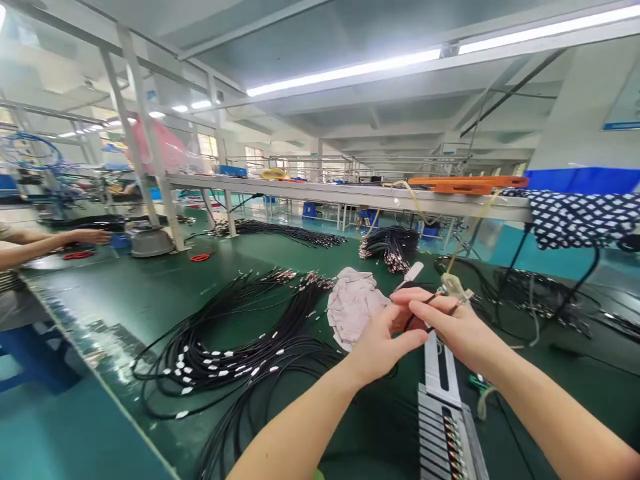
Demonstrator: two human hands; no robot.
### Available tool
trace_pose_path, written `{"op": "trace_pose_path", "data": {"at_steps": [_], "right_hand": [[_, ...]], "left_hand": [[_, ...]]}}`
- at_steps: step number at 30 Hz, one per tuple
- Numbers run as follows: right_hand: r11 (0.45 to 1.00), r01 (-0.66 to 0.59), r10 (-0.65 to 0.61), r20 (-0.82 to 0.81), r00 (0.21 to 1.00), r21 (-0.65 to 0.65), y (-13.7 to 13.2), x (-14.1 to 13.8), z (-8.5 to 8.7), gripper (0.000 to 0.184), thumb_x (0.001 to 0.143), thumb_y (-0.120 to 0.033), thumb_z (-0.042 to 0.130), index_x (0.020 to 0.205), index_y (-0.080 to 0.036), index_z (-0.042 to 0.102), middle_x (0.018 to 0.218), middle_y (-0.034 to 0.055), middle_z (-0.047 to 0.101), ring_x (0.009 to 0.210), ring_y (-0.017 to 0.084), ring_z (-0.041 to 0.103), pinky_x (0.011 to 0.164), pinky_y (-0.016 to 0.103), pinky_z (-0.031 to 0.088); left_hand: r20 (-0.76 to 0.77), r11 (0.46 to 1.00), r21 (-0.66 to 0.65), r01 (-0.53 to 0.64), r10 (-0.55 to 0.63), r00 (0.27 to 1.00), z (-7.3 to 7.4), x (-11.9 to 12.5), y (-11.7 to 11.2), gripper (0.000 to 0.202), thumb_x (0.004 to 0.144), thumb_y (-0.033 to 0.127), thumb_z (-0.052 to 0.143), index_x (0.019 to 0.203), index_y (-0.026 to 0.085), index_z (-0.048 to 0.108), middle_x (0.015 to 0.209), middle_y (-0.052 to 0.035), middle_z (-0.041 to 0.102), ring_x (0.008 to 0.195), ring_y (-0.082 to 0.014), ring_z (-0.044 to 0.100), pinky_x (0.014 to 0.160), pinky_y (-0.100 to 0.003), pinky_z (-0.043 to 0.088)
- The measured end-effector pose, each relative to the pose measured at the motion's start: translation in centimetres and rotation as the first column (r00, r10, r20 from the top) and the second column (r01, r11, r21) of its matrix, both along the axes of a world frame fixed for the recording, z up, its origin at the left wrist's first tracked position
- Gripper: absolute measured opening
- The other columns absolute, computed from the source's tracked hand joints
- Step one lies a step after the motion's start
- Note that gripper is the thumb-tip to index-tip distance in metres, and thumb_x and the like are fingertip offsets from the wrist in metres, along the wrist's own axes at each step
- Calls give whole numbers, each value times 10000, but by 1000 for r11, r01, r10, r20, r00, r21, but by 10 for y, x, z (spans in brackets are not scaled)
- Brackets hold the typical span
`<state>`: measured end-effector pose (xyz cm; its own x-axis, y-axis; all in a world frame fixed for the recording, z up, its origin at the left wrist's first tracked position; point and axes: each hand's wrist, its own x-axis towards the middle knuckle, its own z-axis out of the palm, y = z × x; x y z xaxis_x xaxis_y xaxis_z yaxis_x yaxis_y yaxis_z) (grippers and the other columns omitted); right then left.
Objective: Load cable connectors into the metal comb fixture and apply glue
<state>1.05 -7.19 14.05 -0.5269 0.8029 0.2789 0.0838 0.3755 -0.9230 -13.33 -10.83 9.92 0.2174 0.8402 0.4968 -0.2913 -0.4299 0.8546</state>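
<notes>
My left hand (pixel 385 340) and my right hand (pixel 447 323) meet above the bench, fingers closed on a thin black cable (pixel 454 308). The fingers partly cover it, and its ends are hard to make out. A small white tag (pixel 413 272) sticks out just beyond my left fingertips. Below the hands lies a slotted metal fixture (pixel 444 427) with a row of small coppery wire ends in it. Left of my left hand is a crumpled pale pink cloth (pixel 353 307). A yellowish clear piece (pixel 453 287) hangs on a cord behind my right fingers.
Black cables with white labels (pixel 225 363) spread over the green bench (pixel 165 287) on the left. More cable bundles (pixel 390 247) lie farther back. A shelf (pixel 320 192) crosses behind, carrying an orange tool (pixel 467 183). At far left, another person's hands (pixel 85 237) work near a metal bowl (pixel 150 241).
</notes>
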Motion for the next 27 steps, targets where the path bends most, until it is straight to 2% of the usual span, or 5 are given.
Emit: {"op": "trace_pose_path", "data": {"at_steps": [4,8,16,21,27], "right_hand": [[968,-14,-18,-126,992,-250,-13,31,-28,459,777,-477,637,1156,-218,629,950,84,686,718,201,643,660,368,531],[938,134,-189,-148,971,-321,-37,72,-73,453,732,-450,691,1108,-202,643,1019,100,677,867,224,638,809,395,504],[845,297,-289,89,953,-444,-108,121,-184,429,710,-415,690,1065,-189,603,983,87,661,831,198,622,779,358,519],[927,352,-307,279,910,-129,-112,130,-189,293,832,-364,544,1080,-218,600,1047,78,619,866,186,598,836,354,493],[961,254,-205,335,920,-109,-95,133,-184,242,873,-363,476,969,-209,636,937,62,634,858,189,600,788,326,493]], "left_hand": [[-70,992,-123,12,-21,997,-12,37,10,361,789,456,577,907,114,575,653,7,553,476,-75,493,417,-178,388],[-377,980,-194,35,-108,920,-44,49,6,220,826,357,506,794,142,537,587,52,506,368,-35,412,361,-149,307],[-912,979,-193,69,-205,355,-110,46,-27,117,795,166,528,707,166,606,641,35,584,595,-103,568,599,-195,424],[-961,994,-101,-31,-89,262,-128,36,-28,115,794,133,559,728,156,651,807,-33,623,807,-178,572,751,-269,409],[-970,997,-75,-17,-69,232,-128,35,-30,153,814,125,539,907,194,639,790,3,610,763,-144,562,708,-228,402]]}}
